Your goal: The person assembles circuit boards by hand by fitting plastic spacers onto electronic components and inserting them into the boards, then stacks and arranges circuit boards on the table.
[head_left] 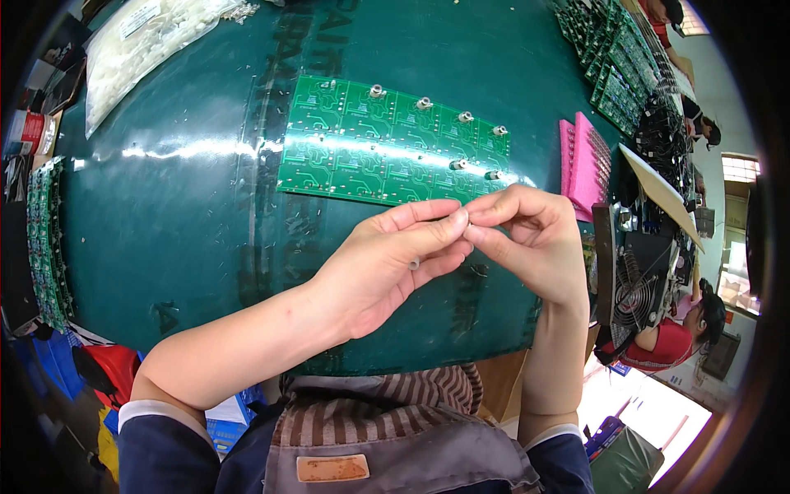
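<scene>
1. Green tabletop is bearing large dark lettering
2. Circuit-board panel is lying beyond the hands
3. Plastic bag is showing a printed label, too small to read
4. Left hand is cupping a grey cylinder
5. Right hand and left fingertips are pinching a tiny, mostly hidden part near the panel

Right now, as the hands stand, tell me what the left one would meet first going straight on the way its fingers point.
The right hand: its fingertips are right at the left hand's, around what looks like a small part, though exact depth is unclear.
</scene>
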Demonstrator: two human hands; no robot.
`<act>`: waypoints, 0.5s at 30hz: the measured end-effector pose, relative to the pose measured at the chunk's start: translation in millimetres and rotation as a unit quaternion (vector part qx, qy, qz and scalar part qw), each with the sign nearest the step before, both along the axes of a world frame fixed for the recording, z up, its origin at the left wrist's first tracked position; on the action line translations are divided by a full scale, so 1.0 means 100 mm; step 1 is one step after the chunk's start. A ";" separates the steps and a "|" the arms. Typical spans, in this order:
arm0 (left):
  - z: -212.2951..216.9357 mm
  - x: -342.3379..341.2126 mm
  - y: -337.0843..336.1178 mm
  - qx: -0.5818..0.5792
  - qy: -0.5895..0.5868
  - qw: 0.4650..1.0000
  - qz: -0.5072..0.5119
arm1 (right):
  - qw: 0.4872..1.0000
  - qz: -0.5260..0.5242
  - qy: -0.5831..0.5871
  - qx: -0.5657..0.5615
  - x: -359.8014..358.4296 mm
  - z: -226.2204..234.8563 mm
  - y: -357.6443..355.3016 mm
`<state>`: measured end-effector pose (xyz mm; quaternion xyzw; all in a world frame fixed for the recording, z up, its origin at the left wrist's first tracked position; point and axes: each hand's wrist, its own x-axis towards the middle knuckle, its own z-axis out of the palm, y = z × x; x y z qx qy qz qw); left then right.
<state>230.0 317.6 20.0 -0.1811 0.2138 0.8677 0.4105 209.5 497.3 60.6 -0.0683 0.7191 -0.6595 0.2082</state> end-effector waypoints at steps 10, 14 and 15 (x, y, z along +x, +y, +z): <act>0.02 0.08 0.06 -0.012 -0.008 1.000 0.023 | 0.928 -0.024 0.248 0.275 -0.43 -0.20 -0.37; 0.00 0.07 0.06 -0.012 0.010 1.000 0.018 | 0.923 -0.013 0.228 0.311 -0.46 -0.20 -0.39; 0.00 0.07 0.06 -0.011 0.010 1.000 0.017 | 0.921 -0.017 0.225 0.317 -0.46 -0.20 -0.38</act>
